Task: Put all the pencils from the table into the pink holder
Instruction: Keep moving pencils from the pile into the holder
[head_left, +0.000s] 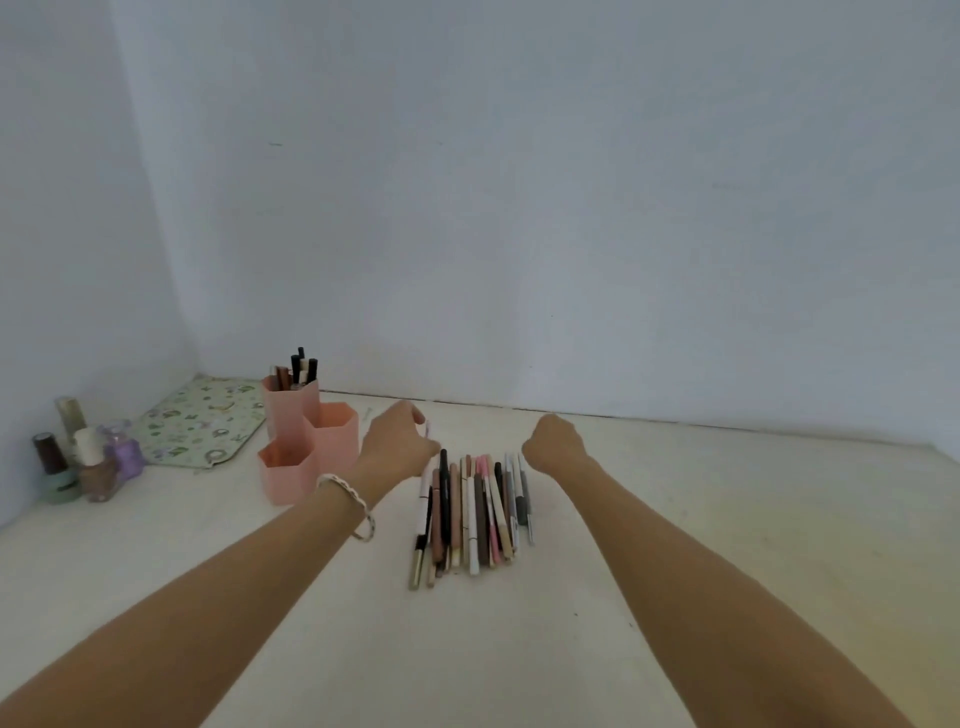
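Pink plastic forms the pink holder (332, 441), 3 hexagonal cups joined together, standing on the white tabletop (727, 519) at about 10 o'clock from the pile of pencils (475, 512). Its tallest cup, at the back, already has several dark pencils (298, 370) standing upright in it; what shows of the 2 lower cups looks bare.

The pile lies between the 2 forearms, its pencils side by side and pointing roughly from 6 to 12 o'clock, in black, brown, white and pink.

The left hand (397, 439) is at the pile's 11 o'clock corner, between the holder and the pencils. Its fingers are curled in toward the thumb, and they seem to pinch the far end of a pale pencil (427, 428), whose tip pokes out just past the fingertips. A light bracelet (348, 493) circles that wrist.

The right hand (553, 441) hangs over the pile's 1 o'clock corner, seen from the back with the fingers bent downward. They are hidden behind the knuckles, so I cannot tell whether they grip or even touch a pencil.

At 9 o'clock, near the wall, stands a cluster of nail polish bottles (78, 462), and a patterned mat (202, 421) lies behind the holder.
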